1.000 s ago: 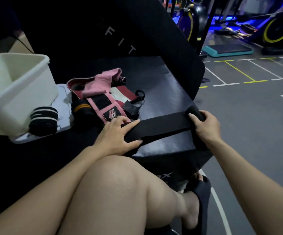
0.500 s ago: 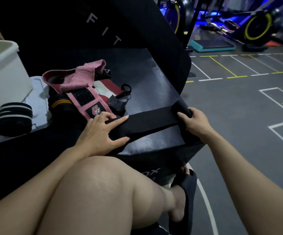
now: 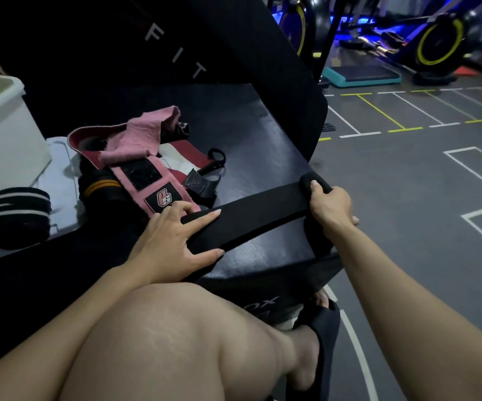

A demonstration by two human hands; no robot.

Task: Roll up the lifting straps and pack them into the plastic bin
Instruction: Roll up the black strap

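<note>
Black strap lies flat; left hand presses it, fingers straight; right hand grips its rolled end.

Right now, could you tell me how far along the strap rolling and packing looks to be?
Done: one black roll with white stripes sits finished beside the white plastic bin, not visibly inside it. In hand: the left hand presses flat a long black strap while the right hand grips its rolled end. Left: the pink strap with a logo patch and others piled there remain unrolled, and nothing visibly packed.
</note>
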